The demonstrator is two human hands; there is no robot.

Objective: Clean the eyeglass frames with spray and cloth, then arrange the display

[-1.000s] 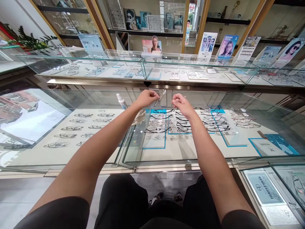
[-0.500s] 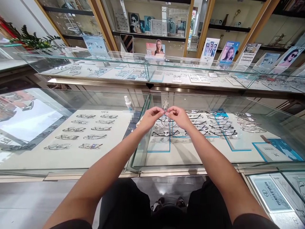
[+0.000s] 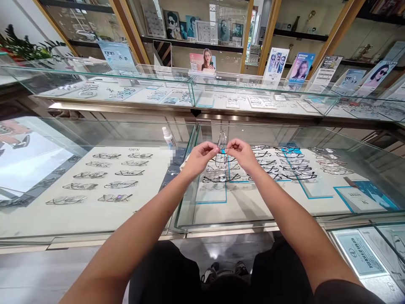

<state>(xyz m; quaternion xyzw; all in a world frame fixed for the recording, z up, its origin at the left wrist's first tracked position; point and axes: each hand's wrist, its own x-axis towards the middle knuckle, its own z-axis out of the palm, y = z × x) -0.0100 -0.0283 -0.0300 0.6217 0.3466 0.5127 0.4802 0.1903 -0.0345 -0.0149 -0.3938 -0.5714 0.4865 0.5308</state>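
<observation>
A thin-framed pair of eyeglasses (image 3: 222,137) is pinched between my two hands above the glass display counter. My left hand (image 3: 202,156) closes thumb and fingers on one side of it, and my right hand (image 3: 242,153) does the same on the other. The fingertips hide part of the frame, and the glasses stand on end against the counter behind. Below the hands, inside the case, dark-rimmed glasses (image 3: 213,179) lie in rows.
The glass display case (image 3: 190,198) has upright panes and a front edge near my knees. More glasses (image 3: 121,184) lie in its left section. A white spray bottle (image 3: 168,137) stands behind the divider. Farther back is another glass counter (image 3: 126,104) with advertising cards (image 3: 276,63).
My hands have moved slightly apart, the right one shifting right. The glasses between them look spread wider. The view has shifted a little.
</observation>
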